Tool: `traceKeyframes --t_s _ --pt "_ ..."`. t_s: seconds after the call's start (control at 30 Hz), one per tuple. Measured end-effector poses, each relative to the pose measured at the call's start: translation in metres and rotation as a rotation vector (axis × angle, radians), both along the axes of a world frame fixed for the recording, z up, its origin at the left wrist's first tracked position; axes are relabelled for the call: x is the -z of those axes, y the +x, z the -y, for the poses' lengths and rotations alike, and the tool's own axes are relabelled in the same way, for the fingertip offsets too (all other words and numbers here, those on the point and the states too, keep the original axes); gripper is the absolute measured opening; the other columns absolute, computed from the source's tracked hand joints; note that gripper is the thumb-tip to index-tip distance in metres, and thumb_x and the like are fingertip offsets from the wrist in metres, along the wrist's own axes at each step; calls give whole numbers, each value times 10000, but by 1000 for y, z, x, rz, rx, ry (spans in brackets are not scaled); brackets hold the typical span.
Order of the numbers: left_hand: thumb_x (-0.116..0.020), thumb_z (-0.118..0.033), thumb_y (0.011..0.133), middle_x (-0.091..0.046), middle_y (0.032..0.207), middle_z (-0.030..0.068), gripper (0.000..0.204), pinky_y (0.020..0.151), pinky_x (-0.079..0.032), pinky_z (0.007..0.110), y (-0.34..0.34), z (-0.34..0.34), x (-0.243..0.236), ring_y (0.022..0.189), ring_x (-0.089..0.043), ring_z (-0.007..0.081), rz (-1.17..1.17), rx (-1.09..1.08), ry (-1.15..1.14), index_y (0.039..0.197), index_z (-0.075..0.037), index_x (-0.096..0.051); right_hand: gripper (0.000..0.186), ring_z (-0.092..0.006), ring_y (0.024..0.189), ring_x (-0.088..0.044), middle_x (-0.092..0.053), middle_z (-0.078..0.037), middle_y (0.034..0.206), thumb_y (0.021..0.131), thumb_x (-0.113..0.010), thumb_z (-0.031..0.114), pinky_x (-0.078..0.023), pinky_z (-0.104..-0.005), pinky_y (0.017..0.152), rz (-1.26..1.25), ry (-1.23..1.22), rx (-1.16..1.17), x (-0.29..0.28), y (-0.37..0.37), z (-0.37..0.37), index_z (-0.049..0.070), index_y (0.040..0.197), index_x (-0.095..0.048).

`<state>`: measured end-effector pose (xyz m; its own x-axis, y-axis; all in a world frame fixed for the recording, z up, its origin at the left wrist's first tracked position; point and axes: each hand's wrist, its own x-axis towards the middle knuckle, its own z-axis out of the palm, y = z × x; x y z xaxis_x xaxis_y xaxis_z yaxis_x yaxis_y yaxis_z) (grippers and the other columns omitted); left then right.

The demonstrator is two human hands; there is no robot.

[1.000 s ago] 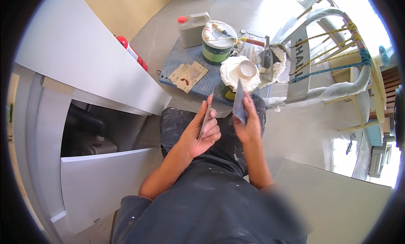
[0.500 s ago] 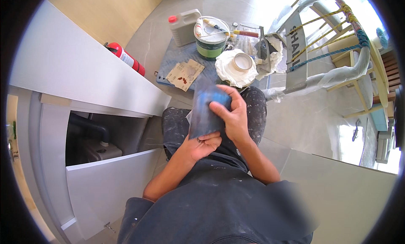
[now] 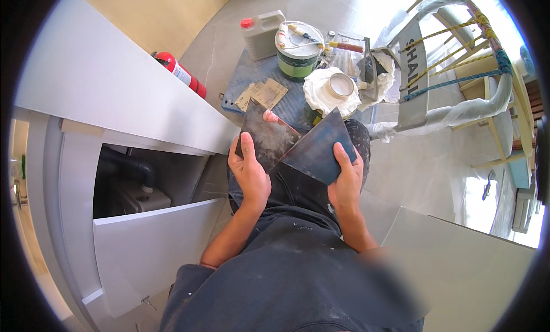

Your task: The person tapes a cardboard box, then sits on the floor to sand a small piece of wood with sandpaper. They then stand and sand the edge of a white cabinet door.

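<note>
grey floor (image 3: 424,171), two dark plates (image 3: 317,152), outer edges between fingers (image 3: 247,147)

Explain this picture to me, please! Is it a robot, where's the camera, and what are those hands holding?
No robot here, just a person using two bare hands. The camera is worn on their head and looks down, so you see what's in front of them. Its very wide lens makes straight edges look bent.

The left hand holds a flat, grey-black plate. The right hand holds a flat, blue-grey plate. Both are thin, with straight edges.

Beyond them is a low blue platform. On it are a grey jug with a red cap, a green-and-white bucket and some tan sheets. A tub with a messy white top stands nearby.
</note>
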<state>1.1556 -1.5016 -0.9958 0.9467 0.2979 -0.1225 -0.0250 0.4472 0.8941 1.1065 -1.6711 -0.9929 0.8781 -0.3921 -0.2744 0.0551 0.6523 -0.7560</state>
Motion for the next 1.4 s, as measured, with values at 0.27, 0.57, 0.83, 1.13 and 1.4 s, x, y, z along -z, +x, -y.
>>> traceKeyframes --t_s 0.27,0.57,0.83,1.13,1.4 --pt "-551 -232 1074 -548 794 -35 312 627 -336 231 -23 4 -12 730 -408 48 176 62 479 916 27 -626 250 -114 906 -645 -696 -76 1054 983 -674 96 -530 -267 808 39 -105 52 2 3 -8 -63 1172 -635" --pt "-591 -196 1049 -520 674 -23 257 547 -342 244 -34 0 -15 633 -428 43 231 225 681 992 41 -673 302 -151 903 -683 -695 -111 1077 988 -655 104 -556 -277 822 41 -91 52 0 7 -3 -81 1220 -603" --pt "-606 -194 1040 -576 771 0 270 641 -380 222 -42 -12 -5 746 -460 29 26 330 410 990 60 -684 324 -259 1061 -664 -649 -164 1212 982 -596 86 -535 -379 950 142 137 71 -16 14 19 -63 1269 -569" --pt "-606 -317 1011 -703 1171 109 361 975 -537 403 -15 -23 -15 1059 -688 216 -586 677 -664 1244 -43 -624 279 -398 1147 -640 -633 -230 1209 842 -714 27 -504 -557 1029 1002 -1072 -242 -39 -22 29 59 1113 -655" --pt "-640 -238 1012 -690 1188 93 367 924 -575 349 -24 -9 -32 1052 -695 175 -383 705 -585 1282 4 -583 424 -327 1224 -598 -612 -116 1287 750 -777 85 -464 -548 1110 1032 -1708 -375 -28 -11 44 183 1159 -726"
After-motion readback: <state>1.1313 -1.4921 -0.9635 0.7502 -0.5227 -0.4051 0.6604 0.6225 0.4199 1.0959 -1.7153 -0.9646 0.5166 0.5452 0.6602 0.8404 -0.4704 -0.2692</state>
